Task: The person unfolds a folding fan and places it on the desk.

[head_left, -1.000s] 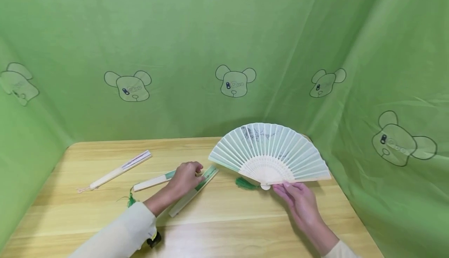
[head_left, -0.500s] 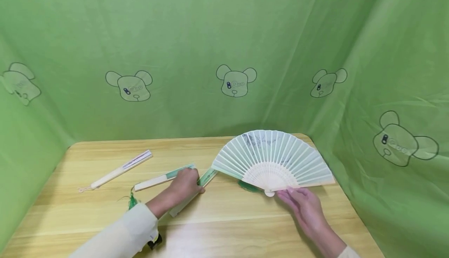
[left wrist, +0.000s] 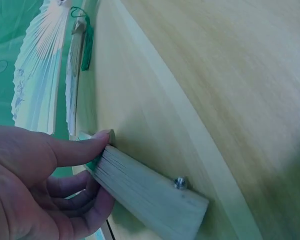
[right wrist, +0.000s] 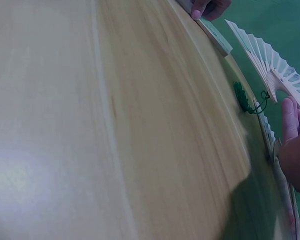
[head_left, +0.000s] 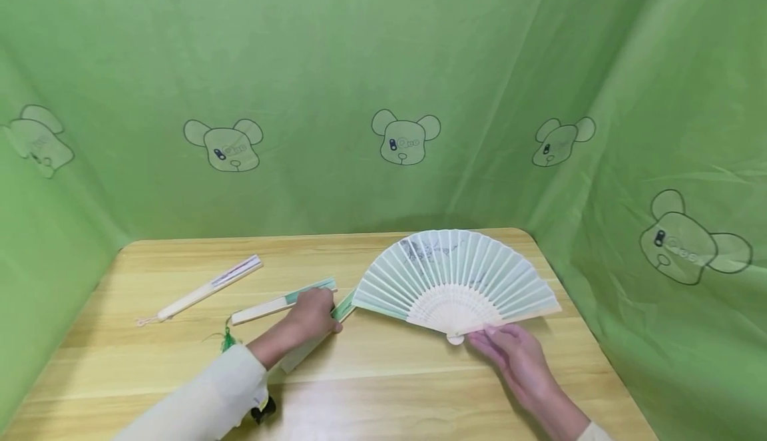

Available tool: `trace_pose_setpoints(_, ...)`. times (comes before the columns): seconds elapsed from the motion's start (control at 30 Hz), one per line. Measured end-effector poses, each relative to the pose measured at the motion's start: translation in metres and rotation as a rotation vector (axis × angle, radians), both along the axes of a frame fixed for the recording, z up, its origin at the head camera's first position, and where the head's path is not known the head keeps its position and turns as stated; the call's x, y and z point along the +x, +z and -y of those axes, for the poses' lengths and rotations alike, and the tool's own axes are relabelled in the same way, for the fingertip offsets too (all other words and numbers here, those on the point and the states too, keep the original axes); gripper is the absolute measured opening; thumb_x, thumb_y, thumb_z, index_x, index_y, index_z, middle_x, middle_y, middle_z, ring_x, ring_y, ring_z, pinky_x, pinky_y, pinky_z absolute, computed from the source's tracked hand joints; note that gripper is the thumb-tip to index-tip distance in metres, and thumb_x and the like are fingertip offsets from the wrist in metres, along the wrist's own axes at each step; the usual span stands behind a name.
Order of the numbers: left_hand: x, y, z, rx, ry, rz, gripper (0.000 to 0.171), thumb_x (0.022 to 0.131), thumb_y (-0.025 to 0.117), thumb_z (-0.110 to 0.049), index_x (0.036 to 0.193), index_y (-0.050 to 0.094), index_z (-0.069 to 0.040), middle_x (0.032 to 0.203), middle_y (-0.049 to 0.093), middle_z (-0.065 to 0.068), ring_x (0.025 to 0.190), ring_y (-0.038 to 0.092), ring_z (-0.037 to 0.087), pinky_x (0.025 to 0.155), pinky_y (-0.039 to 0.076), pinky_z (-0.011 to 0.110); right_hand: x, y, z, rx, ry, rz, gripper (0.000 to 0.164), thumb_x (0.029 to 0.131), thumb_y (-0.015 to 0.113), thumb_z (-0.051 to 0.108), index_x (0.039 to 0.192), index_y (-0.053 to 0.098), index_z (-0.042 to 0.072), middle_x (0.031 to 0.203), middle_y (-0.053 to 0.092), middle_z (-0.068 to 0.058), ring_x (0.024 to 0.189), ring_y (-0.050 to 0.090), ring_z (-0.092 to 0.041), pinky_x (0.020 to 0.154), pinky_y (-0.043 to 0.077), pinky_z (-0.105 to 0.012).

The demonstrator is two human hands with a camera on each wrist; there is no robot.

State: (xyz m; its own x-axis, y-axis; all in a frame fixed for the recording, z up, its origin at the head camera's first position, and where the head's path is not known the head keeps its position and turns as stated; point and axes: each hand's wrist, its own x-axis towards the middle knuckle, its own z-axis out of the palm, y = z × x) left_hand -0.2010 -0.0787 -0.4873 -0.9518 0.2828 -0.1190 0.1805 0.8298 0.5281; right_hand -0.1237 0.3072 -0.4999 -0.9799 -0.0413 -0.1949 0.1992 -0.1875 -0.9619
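At table (head_left: 383, 394), hands (head_left: 308, 314) (head_left: 521, 364) hold folded fan (left wrist: 150, 187) left, spread fan (head_left: 452, 284) right.

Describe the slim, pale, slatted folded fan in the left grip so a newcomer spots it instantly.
On the rectangular, light wood-grain table, follow the cream cloth sleeve from the lower left to the left grip. It pinches the slim folded fan, pale-slatted with a green end. Unlike the two folded fans farther left, this one is held.

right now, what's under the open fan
Under the open fan, the wrist views show a second fan and a green tassel. It covers both from the head view; how wide the second fan spreads is hidden.
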Motion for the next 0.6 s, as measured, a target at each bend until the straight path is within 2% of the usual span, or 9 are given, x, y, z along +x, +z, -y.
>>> trace_pose_setpoints(0.17,-0.004,-0.001,0.008,0.070,0.010,0.071,0.034,0.076,0.092,-0.016,0.058,0.065,-0.007,0.049,0.038,-0.007,0.052,0.032,0.010,0.047,0.023,0.019,-0.001,0.000,0.002,0.022,0.006,0.022,0.024,0.106,0.056,0.010,0.116,0.043,-0.007,0.107,0.074,-0.012,0.107,0.076,-0.019,0.104,0.061,-0.030)
trace_pose_setpoints(0.23,-0.006,0.001,0.012,0.085,0.026,0.087,0.035,0.076,0.092,-0.015,0.058,0.063,-0.009,0.051,0.037,-0.007,0.052,0.033,0.010,0.046,0.025,0.019,-0.001,0.000,0.002,0.027,0.004,0.031,0.024,0.106,0.056,0.010,0.116,0.043,-0.007,0.107,0.074,-0.012,0.106,0.076,-0.018,0.104,0.061,-0.030)
trace_pose_setpoints(0.47,-0.008,0.011,0.023,0.087,0.084,0.071,0.036,0.072,0.095,-0.015,0.062,0.060,-0.011,0.062,0.052,-0.002,0.061,0.048,0.014,0.051,0.039,0.020,-0.005,-0.001,0.004,0.032,0.004,0.041,0.018,0.105,0.056,0.006,0.114,0.047,-0.006,0.107,0.072,-0.011,0.105,0.076,-0.019,0.104,0.061,-0.031)
trace_pose_setpoints(0.6,-0.010,0.014,0.030,0.107,0.097,0.081,0.039,0.074,0.093,-0.013,0.060,0.056,-0.013,0.060,0.048,-0.003,0.059,0.045,0.013,0.050,0.036,0.020,-0.007,-0.001,0.008,0.045,0.014,0.053,0.015,0.103,0.058,0.005,0.112,0.052,-0.006,0.106,0.071,-0.012,0.104,0.076,-0.020,0.104,0.061,-0.032)
